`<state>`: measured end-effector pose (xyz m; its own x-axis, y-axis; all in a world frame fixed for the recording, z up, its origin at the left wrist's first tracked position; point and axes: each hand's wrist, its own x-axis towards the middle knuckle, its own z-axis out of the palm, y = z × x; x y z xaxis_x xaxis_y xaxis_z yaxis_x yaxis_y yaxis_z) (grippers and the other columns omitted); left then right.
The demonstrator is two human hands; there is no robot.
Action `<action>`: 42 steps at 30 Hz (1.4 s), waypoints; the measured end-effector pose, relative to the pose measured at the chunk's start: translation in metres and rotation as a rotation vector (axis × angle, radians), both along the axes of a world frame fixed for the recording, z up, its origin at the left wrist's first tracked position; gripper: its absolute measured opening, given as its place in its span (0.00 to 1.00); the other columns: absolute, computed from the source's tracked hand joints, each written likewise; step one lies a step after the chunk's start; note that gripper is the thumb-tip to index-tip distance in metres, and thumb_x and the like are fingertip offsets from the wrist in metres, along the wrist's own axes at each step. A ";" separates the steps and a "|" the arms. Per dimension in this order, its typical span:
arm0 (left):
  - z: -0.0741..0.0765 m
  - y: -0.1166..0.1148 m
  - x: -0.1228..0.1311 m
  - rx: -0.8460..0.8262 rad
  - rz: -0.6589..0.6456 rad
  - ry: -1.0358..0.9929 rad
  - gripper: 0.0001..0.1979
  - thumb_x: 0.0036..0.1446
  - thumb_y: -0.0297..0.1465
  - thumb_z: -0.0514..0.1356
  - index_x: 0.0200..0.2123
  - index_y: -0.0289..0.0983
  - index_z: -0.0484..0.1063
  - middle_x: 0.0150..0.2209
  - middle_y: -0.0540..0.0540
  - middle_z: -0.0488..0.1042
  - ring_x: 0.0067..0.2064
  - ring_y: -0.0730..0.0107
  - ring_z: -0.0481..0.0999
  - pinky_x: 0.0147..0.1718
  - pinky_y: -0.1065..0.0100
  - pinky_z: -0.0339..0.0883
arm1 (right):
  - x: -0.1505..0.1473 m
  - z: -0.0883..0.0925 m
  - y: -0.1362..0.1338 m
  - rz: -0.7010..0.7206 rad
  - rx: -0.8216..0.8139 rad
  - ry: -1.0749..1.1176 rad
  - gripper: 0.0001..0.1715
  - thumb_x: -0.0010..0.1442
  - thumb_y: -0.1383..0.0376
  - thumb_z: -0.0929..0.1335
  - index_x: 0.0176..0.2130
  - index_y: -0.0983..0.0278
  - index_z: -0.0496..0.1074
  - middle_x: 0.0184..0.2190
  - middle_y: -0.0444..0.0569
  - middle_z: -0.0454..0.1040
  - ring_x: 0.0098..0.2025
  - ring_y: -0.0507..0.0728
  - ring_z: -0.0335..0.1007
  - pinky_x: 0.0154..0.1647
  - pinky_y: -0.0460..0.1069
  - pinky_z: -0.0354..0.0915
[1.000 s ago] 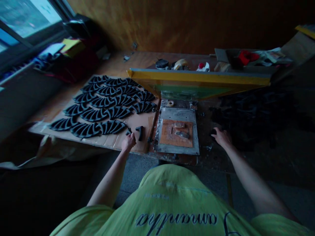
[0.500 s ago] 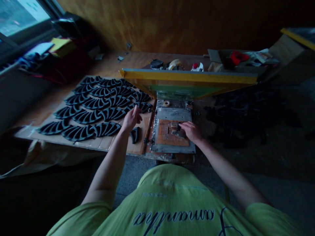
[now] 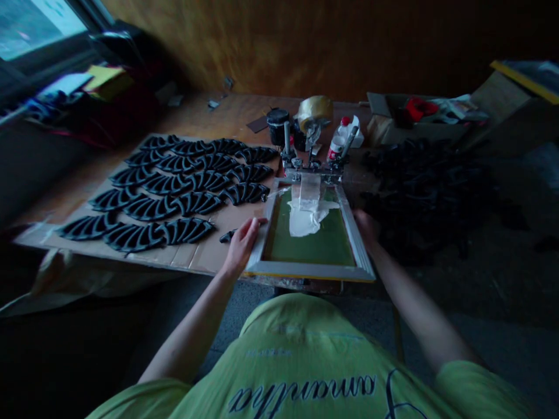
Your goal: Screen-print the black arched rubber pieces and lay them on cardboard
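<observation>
A window [image 3: 39,26] stands far to the left of both hands, with a yellow box [image 3: 105,80] among dim bundles below it, also well beyond the left hand. Nearer, to the left of that hand, a cardboard sheet [image 3: 205,256] bears rows of curved black pieces [image 3: 192,228], set side by side in fans. A single black piece [image 3: 227,235] lies just beside the left hand [image 3: 242,244], partly hidden by it. That hand grasps the left side of a framed screen [image 3: 312,256] – its thumb and fingers at the metal rail. The screen lies between the two hands, its green mesh carrying white paste [image 3: 301,224] and a pale scraper [image 3: 310,192], with a clamp [image 3: 312,173] at its far end. Beyond the hands, past the clamp, stand a black jar [image 3: 277,131], a tape roll [image 3: 315,110] and a red-capped bottle [image 3: 336,146]. The right hand [image 3: 365,227] is at the screen's right side – dim and partly hidden, so I cannot tell whether its fingers close on the rail. To its right lies a dark heap [image 3: 414,203], with a carton [image 3: 437,132] behind it holding a red item [image 3: 420,109]
</observation>
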<state>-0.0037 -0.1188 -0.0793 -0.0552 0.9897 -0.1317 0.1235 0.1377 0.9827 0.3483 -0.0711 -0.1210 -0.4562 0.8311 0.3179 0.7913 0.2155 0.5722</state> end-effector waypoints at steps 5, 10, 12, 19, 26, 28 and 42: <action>-0.074 -0.013 0.004 -0.202 0.004 0.060 0.38 0.55 0.47 0.64 0.66 0.39 0.64 0.37 0.45 0.79 0.35 0.66 0.78 0.33 0.70 0.70 | -0.027 0.029 0.037 0.025 -0.060 0.539 0.28 0.58 0.66 0.72 0.58 0.66 0.72 0.52 0.58 0.72 0.46 0.59 0.72 0.44 0.52 0.70; -0.099 -0.005 0.004 -0.229 0.001 0.129 0.33 0.56 0.46 0.63 0.63 0.40 0.68 0.40 0.44 0.81 0.38 0.62 0.79 0.37 0.66 0.73 | -0.094 0.030 0.030 0.127 -0.531 0.692 0.15 0.58 0.66 0.73 0.47 0.66 0.74 0.43 0.56 0.75 0.47 0.63 0.69 0.49 0.56 0.65; -0.102 -0.005 0.003 -0.226 -0.009 0.128 0.32 0.57 0.46 0.62 0.62 0.40 0.69 0.42 0.44 0.81 0.40 0.61 0.79 0.39 0.66 0.73 | -0.098 0.022 0.011 0.145 -0.610 0.623 0.06 0.62 0.68 0.69 0.41 0.66 0.74 0.38 0.55 0.76 0.44 0.61 0.69 0.45 0.54 0.63; -0.105 -0.005 0.003 -0.216 -0.012 0.101 0.31 0.57 0.47 0.62 0.60 0.38 0.70 0.42 0.43 0.80 0.41 0.63 0.78 0.38 0.69 0.70 | -0.065 0.017 -0.024 0.520 -0.747 0.524 0.10 0.61 0.73 0.66 0.37 0.63 0.76 0.35 0.51 0.78 0.41 0.58 0.69 0.40 0.51 0.58; -0.098 -0.006 0.005 -0.241 -0.003 0.066 0.33 0.55 0.47 0.63 0.60 0.37 0.69 0.40 0.43 0.80 0.39 0.64 0.78 0.35 0.69 0.69 | -0.079 0.004 -0.029 0.442 -0.571 0.622 0.15 0.65 0.73 0.62 0.41 0.65 0.77 0.39 0.54 0.78 0.43 0.60 0.69 0.43 0.53 0.60; -0.097 -0.007 0.006 -0.242 0.012 0.042 0.33 0.54 0.47 0.64 0.59 0.37 0.70 0.39 0.43 0.80 0.38 0.63 0.78 0.34 0.69 0.70 | -0.079 -0.001 -0.037 0.493 -0.601 0.643 0.13 0.66 0.71 0.63 0.41 0.64 0.77 0.39 0.54 0.78 0.42 0.60 0.69 0.43 0.53 0.62; 0.017 0.018 0.011 0.028 0.052 -0.194 0.31 0.61 0.57 0.53 0.40 0.35 0.78 0.23 0.49 0.71 0.22 0.76 0.67 0.20 0.74 0.60 | 0.002 0.055 0.067 -0.134 -0.259 1.220 0.27 0.72 0.54 0.58 0.56 0.71 0.69 0.38 0.54 0.77 0.38 0.55 0.69 0.44 0.51 0.63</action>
<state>0.0071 -0.1005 -0.0621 -0.0826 0.9896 -0.1178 -0.0751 0.1117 0.9909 0.3501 -0.0038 -0.0656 0.1127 0.9492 0.2938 0.7988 0.0893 -0.5949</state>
